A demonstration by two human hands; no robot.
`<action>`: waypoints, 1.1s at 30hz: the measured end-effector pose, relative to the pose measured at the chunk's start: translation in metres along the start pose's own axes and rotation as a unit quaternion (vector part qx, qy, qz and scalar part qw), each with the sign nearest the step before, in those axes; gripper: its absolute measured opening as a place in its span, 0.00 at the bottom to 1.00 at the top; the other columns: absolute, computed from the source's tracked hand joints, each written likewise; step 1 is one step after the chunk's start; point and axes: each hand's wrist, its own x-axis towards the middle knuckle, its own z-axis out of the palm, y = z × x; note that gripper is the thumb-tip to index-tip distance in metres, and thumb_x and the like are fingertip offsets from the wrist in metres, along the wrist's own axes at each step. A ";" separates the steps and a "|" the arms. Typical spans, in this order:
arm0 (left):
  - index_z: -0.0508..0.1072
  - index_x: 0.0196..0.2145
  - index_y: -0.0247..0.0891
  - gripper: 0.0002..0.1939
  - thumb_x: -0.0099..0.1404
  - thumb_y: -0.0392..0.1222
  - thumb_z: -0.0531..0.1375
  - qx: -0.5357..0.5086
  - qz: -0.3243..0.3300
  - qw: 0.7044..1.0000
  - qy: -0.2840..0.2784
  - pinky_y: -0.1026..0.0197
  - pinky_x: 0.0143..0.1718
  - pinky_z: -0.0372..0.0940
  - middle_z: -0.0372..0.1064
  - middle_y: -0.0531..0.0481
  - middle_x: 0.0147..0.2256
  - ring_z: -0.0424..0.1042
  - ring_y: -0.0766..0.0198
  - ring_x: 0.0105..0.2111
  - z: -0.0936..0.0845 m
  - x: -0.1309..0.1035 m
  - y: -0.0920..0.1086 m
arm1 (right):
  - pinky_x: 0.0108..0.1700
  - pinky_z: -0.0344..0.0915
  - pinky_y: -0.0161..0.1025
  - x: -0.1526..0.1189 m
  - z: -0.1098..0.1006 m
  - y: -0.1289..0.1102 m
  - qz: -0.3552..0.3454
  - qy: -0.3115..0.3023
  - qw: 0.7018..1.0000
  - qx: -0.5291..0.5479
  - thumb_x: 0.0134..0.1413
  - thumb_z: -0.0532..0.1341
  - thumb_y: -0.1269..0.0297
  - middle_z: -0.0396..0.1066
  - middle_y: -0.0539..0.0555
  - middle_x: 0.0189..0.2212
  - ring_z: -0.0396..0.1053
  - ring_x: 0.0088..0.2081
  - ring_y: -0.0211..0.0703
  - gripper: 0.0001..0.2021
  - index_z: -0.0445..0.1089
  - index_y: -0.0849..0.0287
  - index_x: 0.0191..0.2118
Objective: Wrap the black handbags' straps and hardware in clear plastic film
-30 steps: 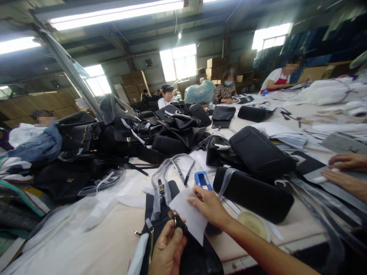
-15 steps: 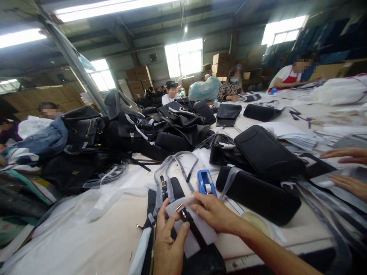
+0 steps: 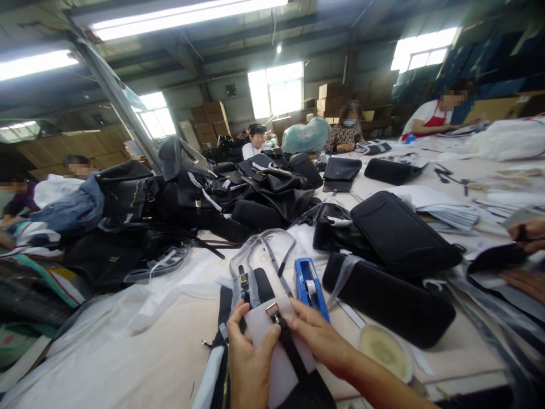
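Observation:
A black strap (image 3: 293,353) with a gold buckle (image 3: 272,309) lies over a translucent white sheet (image 3: 258,325), above a black bag (image 3: 317,392). My left hand (image 3: 251,355) grips the sheet's left side, its thumb pressing the strap just below the buckle. My right hand (image 3: 317,332) closes on the sheet's right side, with fingertips beside the strap; its other fingers are partly hidden. Just beyond the hands is a second buckled strap (image 3: 243,281) under clear plastic. A blue tape dispenser (image 3: 313,289) stands beside my right hand.
Black cases (image 3: 387,298) lie to the right, near a round tape roll (image 3: 385,352). A heap of black bags (image 3: 255,193) spreads across the table's far side. At the right edge, a co-worker's hand (image 3: 525,284) handles dark material. Other people sit around the table.
My left thumb has come down onto the strap below the buckle, and my right fingers have moved in along the sheet. The co-worker's hands at right have shifted and now handle dark material.

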 end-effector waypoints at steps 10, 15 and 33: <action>0.75 0.46 0.32 0.27 0.50 0.46 0.69 -0.229 -0.219 0.936 -0.153 0.44 0.51 0.65 0.77 0.36 0.42 0.73 0.42 0.46 0.012 -0.006 0.011 | 0.45 0.62 0.39 0.000 -0.005 -0.007 0.014 -0.030 0.999 0.008 0.47 0.58 0.72 0.71 0.50 0.39 0.67 0.44 0.46 0.21 0.68 0.56 0.49; 0.76 0.46 0.32 0.25 0.52 0.47 0.68 -0.197 -0.200 0.951 -0.129 0.44 0.51 0.65 0.77 0.36 0.42 0.74 0.43 0.45 0.012 -0.004 0.003 | 0.45 0.62 0.39 0.003 -0.001 -0.006 0.010 -0.005 1.000 0.017 0.47 0.57 0.73 0.71 0.50 0.38 0.67 0.42 0.44 0.19 0.69 0.58 0.47; 0.80 0.39 0.36 0.16 0.51 0.43 0.67 -0.074 -0.147 0.975 -0.148 0.45 0.54 0.62 0.77 0.40 0.43 0.68 0.41 0.52 0.009 0.000 0.011 | 0.41 0.62 0.38 0.005 -0.002 -0.006 -0.024 0.064 0.997 -0.024 0.54 0.62 0.55 0.70 0.50 0.32 0.67 0.37 0.43 0.12 0.70 0.60 0.37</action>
